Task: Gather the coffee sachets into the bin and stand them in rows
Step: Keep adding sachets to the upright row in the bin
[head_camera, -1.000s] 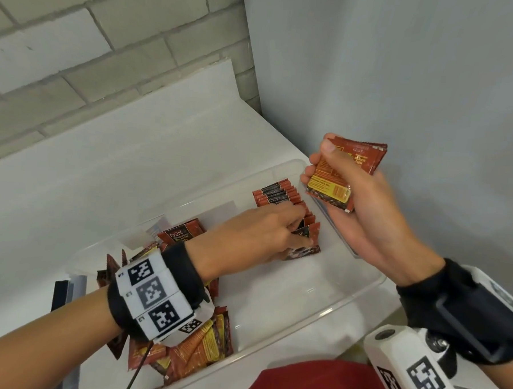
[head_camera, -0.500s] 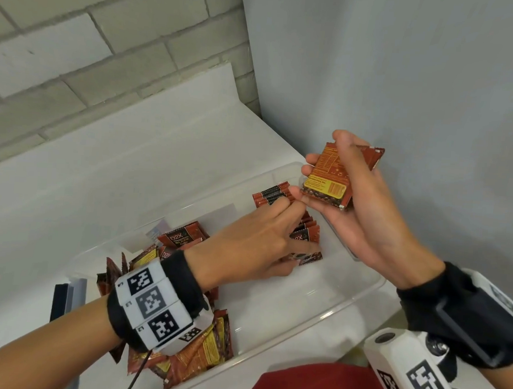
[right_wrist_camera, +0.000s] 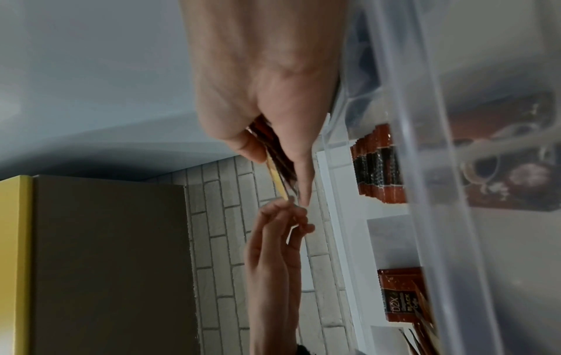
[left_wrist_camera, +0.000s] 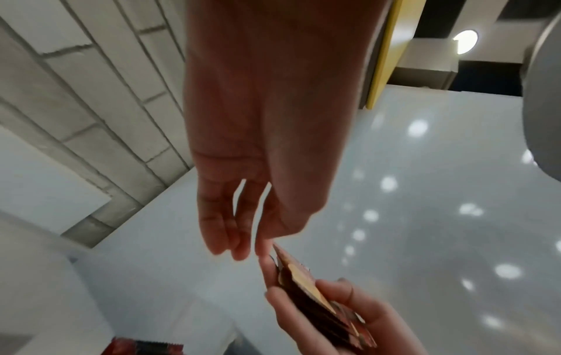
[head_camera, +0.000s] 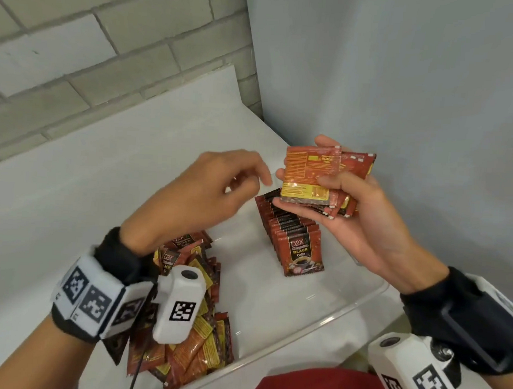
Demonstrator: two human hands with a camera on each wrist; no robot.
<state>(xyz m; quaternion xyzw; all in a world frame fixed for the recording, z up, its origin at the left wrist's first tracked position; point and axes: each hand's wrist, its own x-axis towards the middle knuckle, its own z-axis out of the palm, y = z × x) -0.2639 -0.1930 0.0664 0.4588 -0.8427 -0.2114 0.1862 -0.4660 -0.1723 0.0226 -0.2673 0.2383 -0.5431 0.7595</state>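
Note:
My right hand (head_camera: 305, 179) grips a stack of red coffee sachets (head_camera: 310, 167) above the right end of the clear bin (head_camera: 316, 325), thumb across the top one. My left hand (head_camera: 250, 182) hovers just left of that stack with fingers loosely curled and nothing in them; in the left wrist view its fingertips (left_wrist_camera: 242, 249) lie close to the stack's edge (left_wrist_camera: 306, 288). Below, a row of sachets (head_camera: 294, 235) stands on edge in the bin. A loose pile of sachets (head_camera: 194, 334) lies at the bin's left end.
The bin sits on a white counter (head_camera: 70, 202) in a corner, with a brick wall (head_camera: 109, 38) behind and a plain grey wall (head_camera: 403, 83) to the right. White wrist cameras (head_camera: 178, 306) hang below both wrists. Something red (head_camera: 313, 387) is at the near edge.
My left hand has lifted off the standing row and risen toward the stack in my right hand. The row's front sachet now shows uncovered. The right hand stays about where it was.

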